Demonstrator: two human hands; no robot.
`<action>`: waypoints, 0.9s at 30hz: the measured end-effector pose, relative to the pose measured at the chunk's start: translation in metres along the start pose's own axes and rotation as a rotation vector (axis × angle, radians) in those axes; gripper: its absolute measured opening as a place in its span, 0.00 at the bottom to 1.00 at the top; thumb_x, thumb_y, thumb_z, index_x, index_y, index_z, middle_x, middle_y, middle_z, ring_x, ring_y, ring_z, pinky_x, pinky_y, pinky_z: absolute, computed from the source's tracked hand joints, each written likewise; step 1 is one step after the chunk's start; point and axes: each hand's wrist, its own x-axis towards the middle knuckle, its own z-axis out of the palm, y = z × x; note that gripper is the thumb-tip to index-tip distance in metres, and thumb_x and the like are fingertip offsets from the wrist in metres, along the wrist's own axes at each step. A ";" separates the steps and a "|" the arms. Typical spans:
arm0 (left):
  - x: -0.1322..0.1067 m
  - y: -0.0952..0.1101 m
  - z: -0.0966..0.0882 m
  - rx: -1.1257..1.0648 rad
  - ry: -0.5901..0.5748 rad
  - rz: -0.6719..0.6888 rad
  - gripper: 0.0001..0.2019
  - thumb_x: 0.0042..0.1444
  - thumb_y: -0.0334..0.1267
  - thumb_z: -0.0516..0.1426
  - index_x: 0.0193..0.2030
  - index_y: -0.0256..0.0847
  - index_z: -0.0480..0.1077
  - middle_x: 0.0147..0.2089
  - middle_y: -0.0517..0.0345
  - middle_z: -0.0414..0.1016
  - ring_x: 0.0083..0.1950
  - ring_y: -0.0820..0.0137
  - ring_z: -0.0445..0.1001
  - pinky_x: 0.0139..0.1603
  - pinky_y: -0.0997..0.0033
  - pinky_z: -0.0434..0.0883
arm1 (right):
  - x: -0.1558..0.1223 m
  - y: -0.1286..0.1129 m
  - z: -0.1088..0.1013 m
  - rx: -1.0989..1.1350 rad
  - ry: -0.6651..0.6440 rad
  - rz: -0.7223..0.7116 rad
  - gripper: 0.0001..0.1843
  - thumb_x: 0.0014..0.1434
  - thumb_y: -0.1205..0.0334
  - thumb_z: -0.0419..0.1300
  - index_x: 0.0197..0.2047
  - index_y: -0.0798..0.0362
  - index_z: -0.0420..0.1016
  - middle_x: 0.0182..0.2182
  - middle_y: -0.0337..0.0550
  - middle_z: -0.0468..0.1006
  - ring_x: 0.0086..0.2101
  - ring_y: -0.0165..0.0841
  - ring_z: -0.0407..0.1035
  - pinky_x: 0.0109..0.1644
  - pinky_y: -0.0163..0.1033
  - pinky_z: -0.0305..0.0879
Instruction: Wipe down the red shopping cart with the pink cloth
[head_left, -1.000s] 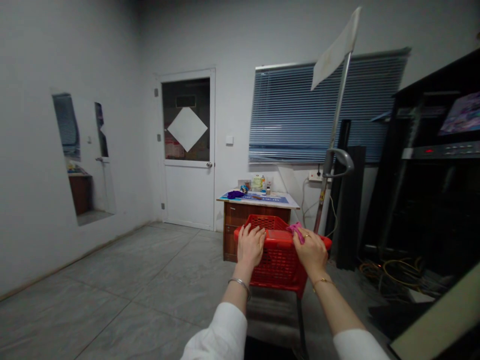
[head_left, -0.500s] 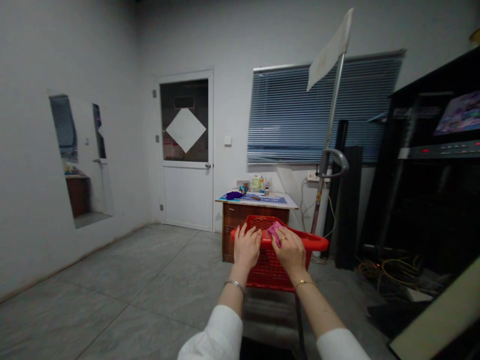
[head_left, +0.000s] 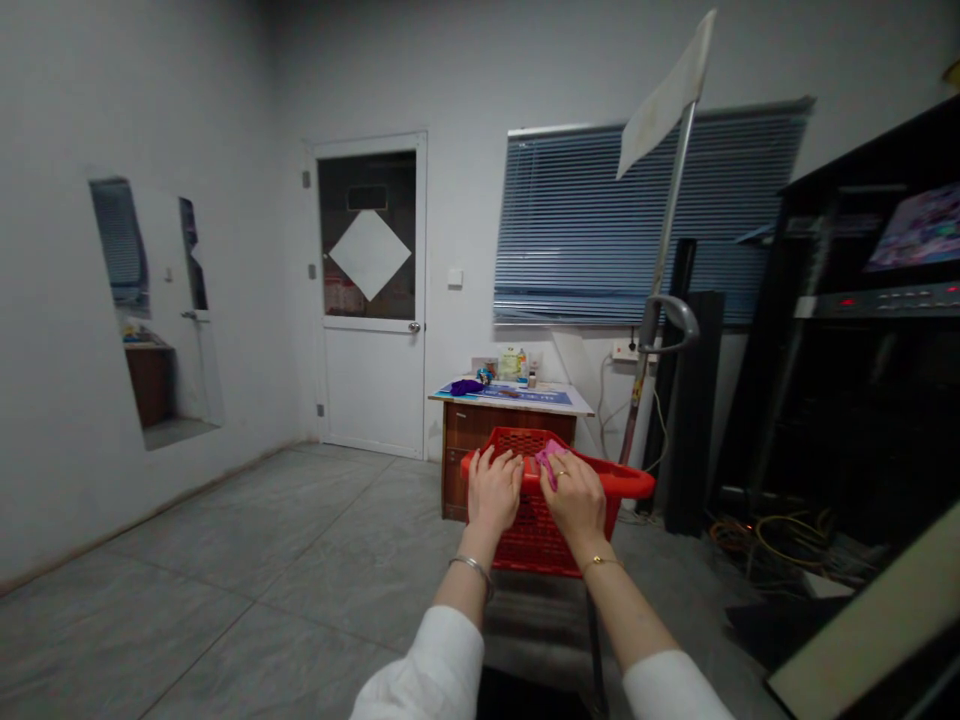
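Note:
A red plastic shopping cart (head_left: pixel 529 545) stands right in front of me, with its red handle bar (head_left: pixel 626 484) towards me. My left hand (head_left: pixel 495 488) is curled over the left part of that bar. Pressed against the bar by my right hand (head_left: pixel 576 495) is a crumpled pink cloth (head_left: pixel 551 455), which shows past the fingers. Between the two hands a short stretch of the handle is visible. My palms hide the undersides of the grip.
Beyond the cart stands a brown desk (head_left: pixel 454 480) with a purple cloth (head_left: pixel 466 387) and small bottles on top. A white door (head_left: pixel 375 390) is at the back, and a mirror (head_left: pixel 180 400) hangs left. Cables (head_left: pixel 780 535) and a black rack (head_left: pixel 817 400) are at right.
My right hand has shifted very slightly left with the pink cloth. My left hand stays at the same spot on the bar. The view has turned a little.

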 end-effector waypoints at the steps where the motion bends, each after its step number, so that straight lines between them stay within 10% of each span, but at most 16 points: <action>1: 0.000 -0.001 -0.001 0.002 -0.010 0.001 0.15 0.68 0.39 0.49 0.53 0.52 0.74 0.55 0.61 0.77 0.63 0.59 0.65 0.68 0.47 0.57 | 0.001 -0.006 0.001 0.009 -0.008 -0.011 0.16 0.63 0.60 0.53 0.49 0.54 0.77 0.45 0.49 0.80 0.46 0.36 0.71 0.55 0.42 0.63; 11: 0.000 -0.001 0.000 -0.015 -0.008 0.000 0.14 0.67 0.40 0.49 0.52 0.51 0.74 0.54 0.62 0.77 0.62 0.59 0.65 0.68 0.48 0.57 | -0.011 0.065 -0.015 -0.058 0.023 0.112 0.16 0.63 0.59 0.53 0.46 0.56 0.78 0.42 0.48 0.81 0.42 0.35 0.71 0.52 0.40 0.64; 21: 0.001 -0.003 -0.002 -0.004 -0.023 -0.013 0.15 0.67 0.40 0.49 0.53 0.52 0.74 0.54 0.60 0.77 0.63 0.59 0.65 0.67 0.47 0.57 | 0.002 -0.016 0.005 0.028 -0.022 0.024 0.16 0.63 0.61 0.53 0.48 0.55 0.78 0.45 0.50 0.80 0.46 0.36 0.71 0.53 0.42 0.63; 27: 0.002 -0.006 -0.002 -0.010 -0.026 0.001 0.15 0.67 0.40 0.49 0.53 0.52 0.74 0.54 0.61 0.77 0.63 0.59 0.65 0.67 0.48 0.57 | -0.008 0.032 -0.007 0.012 0.010 0.043 0.15 0.63 0.61 0.54 0.48 0.54 0.78 0.45 0.47 0.80 0.45 0.35 0.72 0.54 0.40 0.64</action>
